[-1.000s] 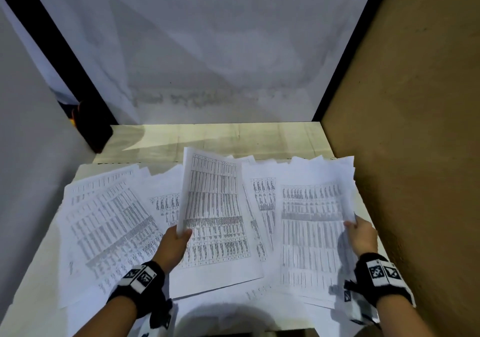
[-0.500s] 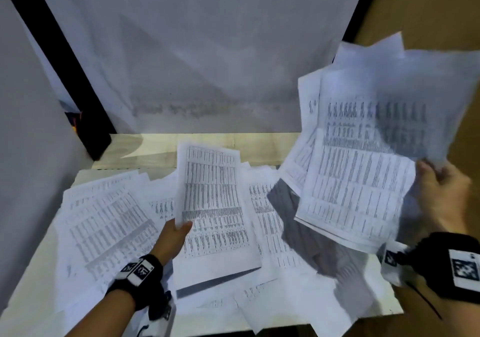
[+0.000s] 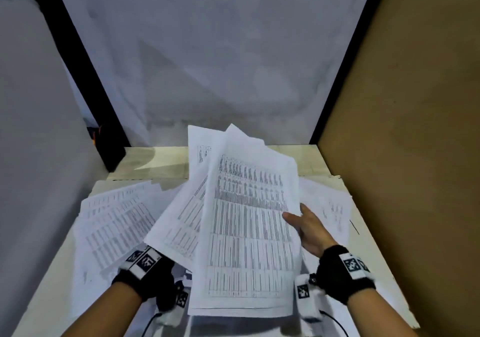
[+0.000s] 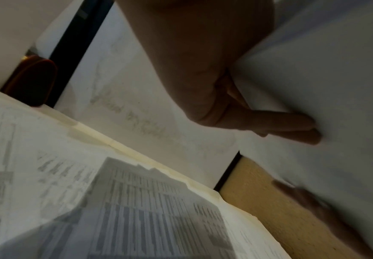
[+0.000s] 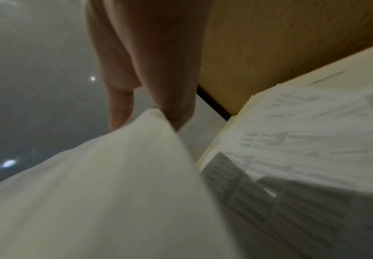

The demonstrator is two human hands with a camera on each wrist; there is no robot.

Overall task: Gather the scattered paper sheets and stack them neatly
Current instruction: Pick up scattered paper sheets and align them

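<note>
A bundle of printed paper sheets [image 3: 249, 232] is held tilted above the middle of the table. My right hand [image 3: 306, 225] grips its right edge, thumb on the printed face; in the right wrist view my right hand [image 5: 150, 112] pinches the sheets [image 5: 114, 184]. In the head view the bundle hides my left hand; only its wristband [image 3: 144, 260] shows. In the left wrist view my left hand [image 4: 258, 121] holds a white sheet [image 4: 325, 87], fingers along its underside. More printed sheets lie fanned on the table at the left [image 3: 114, 222] and right [image 3: 330, 206].
The pale table [image 3: 322, 160] is boxed in by a brown board [image 3: 402, 155] on the right, a white back wall [image 3: 220, 64] and a grey panel [image 3: 33, 142] on the left. A dark object [image 3: 109, 144] sits in the back left corner.
My right hand lifted a bundle off the table's right side, raised it high, then brought it to the middle. The sheet in my left hand has risen and now lies with that bundle.
</note>
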